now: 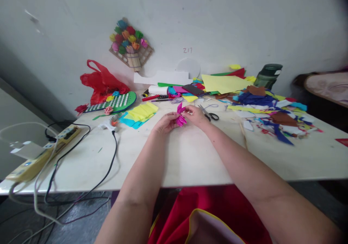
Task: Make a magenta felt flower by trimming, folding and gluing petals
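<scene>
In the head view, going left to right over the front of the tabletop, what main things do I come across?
Yellow power strip, white corded tool, yellow paper, left hand, magenta petals, right hand, black-handled scissors, colourful scraps.

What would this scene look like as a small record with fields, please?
Left hand: holds a pink petal-like piece
Right hand: fingertips on the same piece
Nearest tool: scissors, beside the right hand
Left of the hands: yellow sheets lying partly over blue sheets
Table's left end: power strip
Wall: colourful flower decoration
</scene>
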Available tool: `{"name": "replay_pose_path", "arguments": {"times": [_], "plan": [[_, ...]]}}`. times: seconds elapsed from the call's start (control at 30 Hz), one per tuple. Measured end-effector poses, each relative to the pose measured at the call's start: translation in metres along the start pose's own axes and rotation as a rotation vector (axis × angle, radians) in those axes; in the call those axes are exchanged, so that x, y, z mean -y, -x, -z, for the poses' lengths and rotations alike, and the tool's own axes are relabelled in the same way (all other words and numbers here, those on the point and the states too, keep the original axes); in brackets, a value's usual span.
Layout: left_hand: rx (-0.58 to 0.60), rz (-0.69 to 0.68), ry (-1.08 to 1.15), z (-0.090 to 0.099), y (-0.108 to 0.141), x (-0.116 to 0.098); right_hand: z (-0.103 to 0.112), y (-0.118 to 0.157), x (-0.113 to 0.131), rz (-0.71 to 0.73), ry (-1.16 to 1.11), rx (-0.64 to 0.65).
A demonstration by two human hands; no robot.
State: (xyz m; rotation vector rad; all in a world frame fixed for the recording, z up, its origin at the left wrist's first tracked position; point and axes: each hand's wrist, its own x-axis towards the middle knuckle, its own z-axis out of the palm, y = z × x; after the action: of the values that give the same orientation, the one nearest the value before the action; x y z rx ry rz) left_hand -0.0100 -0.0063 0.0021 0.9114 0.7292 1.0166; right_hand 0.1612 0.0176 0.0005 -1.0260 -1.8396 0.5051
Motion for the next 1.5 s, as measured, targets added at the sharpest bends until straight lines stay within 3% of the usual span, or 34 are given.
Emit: {"name": "replay_pose_path", "arguments": {"times": [0.27, 0.63, 1.1, 1.23, 1.37, 1.5], "plan": [[-0.063, -0.041, -0.051, -0.004, 0.001, -0.002, 0.0, 0.0, -0.001, 0.009, 0.097, -0.094], [-0.071, -0.09, -0.113, -0.006, 0.001, 0.001, 0.004, 0.0, -0.001, 0.108, -0.023, -0.015], [0.119, -0.113, -0.257, -0.01, 0.007, -0.004, 0.015, 0.0, 0.002, -0.311, -0.486, 0.076], [0.08, -0.089, -0.307, -0.009, 0.005, -0.002, 0.016, 0.003, 0.005, -0.315, -0.421, 0.11], [-0.033, -0.073, -0.363, -0.009, 0.002, 0.003, 0.016, 0.004, 0.008, -0.208, -0.285, 0.119], [-0.062, -0.12, -0.37, -0.01, 0.0, 0.004, 0.013, 0.002, 0.005, -0.134, -0.155, 0.059]]}}
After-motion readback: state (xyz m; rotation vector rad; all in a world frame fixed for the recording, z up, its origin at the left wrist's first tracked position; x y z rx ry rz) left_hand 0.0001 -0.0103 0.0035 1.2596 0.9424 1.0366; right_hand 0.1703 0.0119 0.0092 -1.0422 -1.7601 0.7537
